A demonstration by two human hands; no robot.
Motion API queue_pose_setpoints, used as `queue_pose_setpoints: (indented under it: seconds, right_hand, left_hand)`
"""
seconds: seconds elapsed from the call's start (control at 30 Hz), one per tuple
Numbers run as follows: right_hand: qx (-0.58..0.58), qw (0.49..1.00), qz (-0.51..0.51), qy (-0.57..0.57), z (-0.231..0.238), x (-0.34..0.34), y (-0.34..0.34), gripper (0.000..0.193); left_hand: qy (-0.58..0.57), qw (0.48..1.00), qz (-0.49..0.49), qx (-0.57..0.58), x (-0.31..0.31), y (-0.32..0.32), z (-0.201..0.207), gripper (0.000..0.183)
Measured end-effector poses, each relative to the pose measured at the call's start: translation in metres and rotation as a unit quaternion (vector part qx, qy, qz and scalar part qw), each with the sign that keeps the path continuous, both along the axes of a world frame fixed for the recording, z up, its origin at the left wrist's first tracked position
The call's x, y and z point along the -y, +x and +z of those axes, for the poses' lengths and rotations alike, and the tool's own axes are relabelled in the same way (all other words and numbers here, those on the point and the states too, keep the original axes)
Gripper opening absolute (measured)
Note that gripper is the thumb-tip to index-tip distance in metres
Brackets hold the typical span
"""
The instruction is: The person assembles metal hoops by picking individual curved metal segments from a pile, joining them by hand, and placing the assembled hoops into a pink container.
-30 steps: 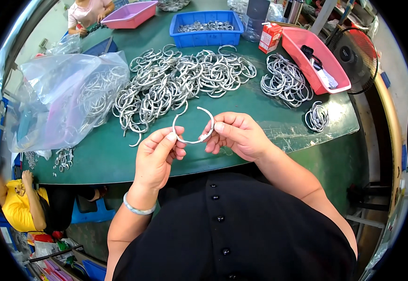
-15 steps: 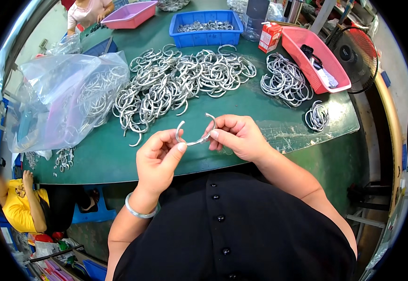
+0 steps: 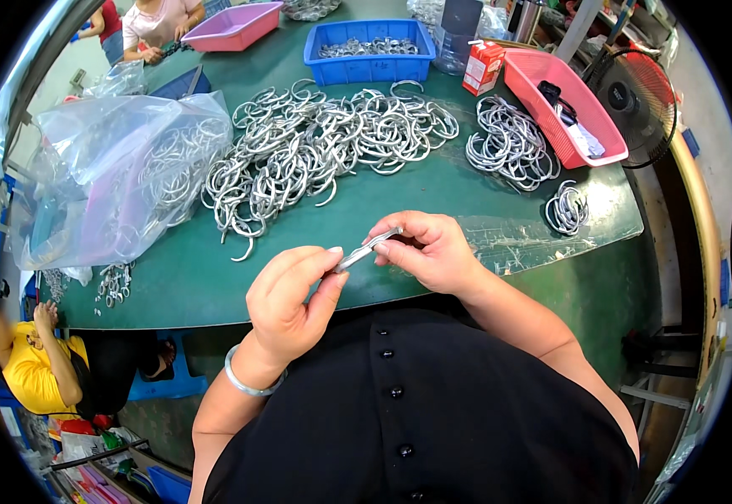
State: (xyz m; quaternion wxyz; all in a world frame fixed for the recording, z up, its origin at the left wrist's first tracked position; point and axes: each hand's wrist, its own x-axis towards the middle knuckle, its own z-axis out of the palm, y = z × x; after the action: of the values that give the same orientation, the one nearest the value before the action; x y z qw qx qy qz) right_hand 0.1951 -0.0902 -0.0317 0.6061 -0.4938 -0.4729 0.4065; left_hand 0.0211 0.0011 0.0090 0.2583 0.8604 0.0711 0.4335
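Between my hands, just over the table's near edge, is a silver open bangle (image 3: 364,249), now seen nearly edge-on. My left hand (image 3: 293,298) pinches its left end with thumb and fingers. The thumb and fingers of my right hand (image 3: 430,250) grip the other end, which sits slightly higher. Beyond them a large heap of silver open bangles (image 3: 324,139) spreads over the green table (image 3: 315,290). A smaller pile of bangles (image 3: 509,147) lies to the right, and a little nested bunch of bangles (image 3: 567,207) is near the right table edge.
A clear plastic bag (image 3: 118,181) with bangles lies left. Small metal rings (image 3: 115,286) sit by the near left edge. A blue bin (image 3: 370,63), a red carton (image 3: 484,68), a pink basket (image 3: 568,105) and a fan (image 3: 635,105) stand farther off. A person in yellow (image 3: 42,370) sits left.
The bangle has turned from showing its open curve to nearly edge-on. Both hands still hold it, and my left fingers have closed over its end. Another person appears at the far left.
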Motion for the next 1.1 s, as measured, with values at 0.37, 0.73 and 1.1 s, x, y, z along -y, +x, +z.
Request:
queue_pose_setpoints:
  seconds: [0.37, 0.73, 1.1]
  right_hand:
    - [0.242, 0.957, -0.086, 0.137, 0.007, 0.001, -0.001, 0.014]
    - [0.396, 0.853, -0.098, 0.325, 0.028, -0.001, -0.013, 0.023]
    - [0.349, 0.884, -0.076, 0.301, 0.038, -0.002, -0.023, 0.017]
  left_hand:
    - [-0.018, 0.999, 0.01, 0.024, -0.001, -0.002, -0.004, 0.031]
    - [-0.507, 0.852, -0.112, 0.065, -0.008, -0.002, -0.033, 0.033]
    - [-0.641, 0.73, -0.223, 0.082, -0.008, -0.001, -0.041, 0.034]
